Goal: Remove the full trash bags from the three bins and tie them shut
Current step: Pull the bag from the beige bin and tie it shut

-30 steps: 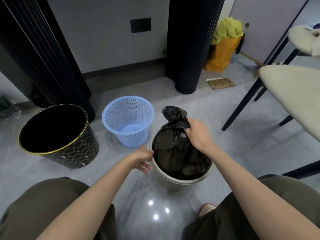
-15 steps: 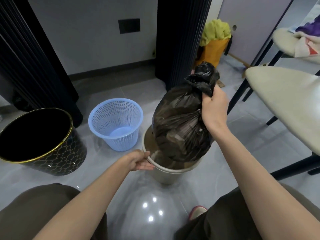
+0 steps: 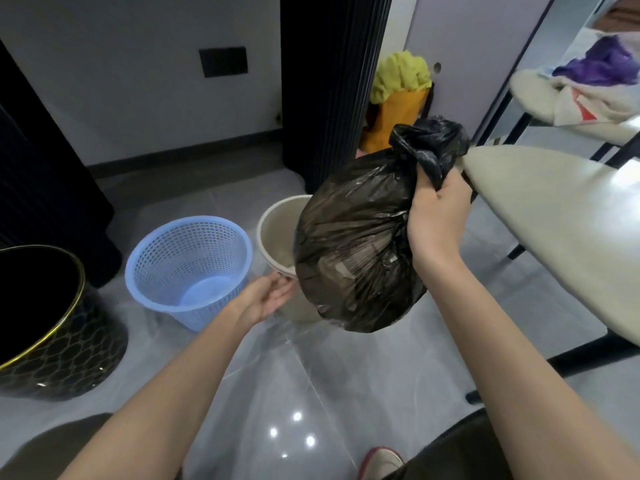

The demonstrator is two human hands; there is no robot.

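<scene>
A full black trash bag, knotted at the top, hangs in the air in front of the beige bin. My right hand grips its neck just under the knot. My left hand is at the beige bin's near rim with relaxed fingers, touching or just off it. The bin's inside looks bare where it shows; the bag hides its right half. A blue mesh basket stands to the left with no bag in it. A black bin with a gold rim stands at the far left.
A cream chair seat on black legs juts in at the right, close to the bag's knot. Behind stand a dark fluted column and an orange bag with yellow cloth. Glossy grey floor tiles spread below.
My right hand has lifted the knotted bag up and out of the beige bin, toward the right. My left hand stays by the bin's rim, its fingers now looser.
</scene>
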